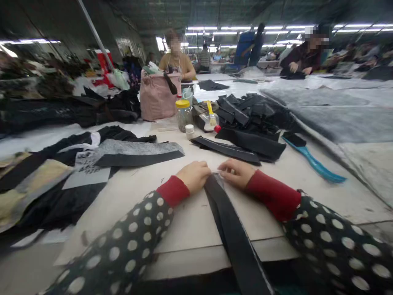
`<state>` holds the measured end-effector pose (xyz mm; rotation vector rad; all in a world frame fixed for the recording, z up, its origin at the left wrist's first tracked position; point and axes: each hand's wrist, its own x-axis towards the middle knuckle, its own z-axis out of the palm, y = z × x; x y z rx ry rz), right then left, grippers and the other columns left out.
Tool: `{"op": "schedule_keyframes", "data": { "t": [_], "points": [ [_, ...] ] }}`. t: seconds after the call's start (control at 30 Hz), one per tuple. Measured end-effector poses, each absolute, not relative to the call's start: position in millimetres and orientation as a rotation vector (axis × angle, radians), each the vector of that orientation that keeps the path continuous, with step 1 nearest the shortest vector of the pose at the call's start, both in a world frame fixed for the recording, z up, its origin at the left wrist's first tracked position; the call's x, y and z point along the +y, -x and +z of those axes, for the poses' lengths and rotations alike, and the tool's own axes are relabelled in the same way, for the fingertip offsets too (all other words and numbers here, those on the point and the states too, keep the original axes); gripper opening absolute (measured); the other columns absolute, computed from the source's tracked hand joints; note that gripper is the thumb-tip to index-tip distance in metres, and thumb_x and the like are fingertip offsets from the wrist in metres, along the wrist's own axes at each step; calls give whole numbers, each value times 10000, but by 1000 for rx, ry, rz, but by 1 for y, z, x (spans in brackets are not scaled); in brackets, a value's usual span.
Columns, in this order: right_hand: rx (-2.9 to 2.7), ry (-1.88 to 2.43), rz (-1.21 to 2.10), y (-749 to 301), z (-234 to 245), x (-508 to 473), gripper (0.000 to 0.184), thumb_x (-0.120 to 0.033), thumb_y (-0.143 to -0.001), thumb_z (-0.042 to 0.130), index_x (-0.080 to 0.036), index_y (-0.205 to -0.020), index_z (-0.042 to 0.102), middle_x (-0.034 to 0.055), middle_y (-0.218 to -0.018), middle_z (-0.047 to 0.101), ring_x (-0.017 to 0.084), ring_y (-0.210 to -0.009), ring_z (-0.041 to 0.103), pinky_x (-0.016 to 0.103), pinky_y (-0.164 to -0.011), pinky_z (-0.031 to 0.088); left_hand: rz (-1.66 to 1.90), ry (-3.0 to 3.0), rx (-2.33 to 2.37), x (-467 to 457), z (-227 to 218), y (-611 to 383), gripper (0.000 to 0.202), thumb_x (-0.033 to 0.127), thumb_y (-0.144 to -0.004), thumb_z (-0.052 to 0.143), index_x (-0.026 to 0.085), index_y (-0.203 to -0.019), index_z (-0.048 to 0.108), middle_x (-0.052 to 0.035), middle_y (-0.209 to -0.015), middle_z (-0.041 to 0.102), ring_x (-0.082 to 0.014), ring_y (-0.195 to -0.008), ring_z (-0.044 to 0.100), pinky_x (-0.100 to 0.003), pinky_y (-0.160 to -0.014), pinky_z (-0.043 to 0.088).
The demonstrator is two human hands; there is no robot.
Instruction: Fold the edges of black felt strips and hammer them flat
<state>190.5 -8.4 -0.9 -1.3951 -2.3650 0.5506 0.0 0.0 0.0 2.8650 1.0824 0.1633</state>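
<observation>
A long black fabric strip [231, 223] runs from the middle of the table down over its near edge, folded lengthwise with a thin pale line along its right side. My left hand [194, 177] is closed on the strip's far end, fingers bent together over it. Just to the right, my right hand [237, 172] has its fingers curled at the same end, thumb and forefinger at the strip's pale edge. The fingertips are slightly blurred. Beyond my hands lie narrow folded black strips [225, 150] and a wider black piece [250, 143].
Behind are a lidded jar [183, 116], a white bottle [189, 132], a yellow-handled brush [211, 112] and piled black pieces [245, 108]. A blue-handled brush [319, 164] lies right, grey-and-black fabric [141, 153] left. Co-workers stand across the tables near a pink bag [158, 96].
</observation>
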Motion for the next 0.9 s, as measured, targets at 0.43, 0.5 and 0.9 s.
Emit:
{"op": "schedule_keyframes", "data": {
  "t": [0.43, 0.5, 0.9],
  "points": [
    [-2920, 1786, 471, -174, 37, -3, 234, -356, -720, 512, -174, -819, 619, 38, -786, 636, 157, -694, 547, 233, -547, 341, 131, -2860, 1237, -10, 7, 4, 168, 269, -804, 456, 171, -820, 592, -44, -809, 564, -175, -777, 528, -278, -683, 423],
    [-2973, 1800, 408, -171, 43, 5, 242, -335, -708, 524, -174, -863, 616, 42, -825, 636, 167, -720, 554, 238, -561, 352, 203, -2766, 1208, -7, 3, 7, 165, 240, -791, 484, 181, -907, 585, -29, -826, 571, -155, -785, 529, -255, -709, 422],
    [-2953, 1817, 673, -178, 42, 14, 316, -381, -764, 466, -146, -897, 629, 56, -832, 644, 167, -757, 570, 233, -641, 393, 18, -2946, 1099, -8, 5, 2, 222, 211, -843, 379, 159, -894, 590, -62, -835, 567, -177, -787, 538, -287, -696, 428]
  ]
}}
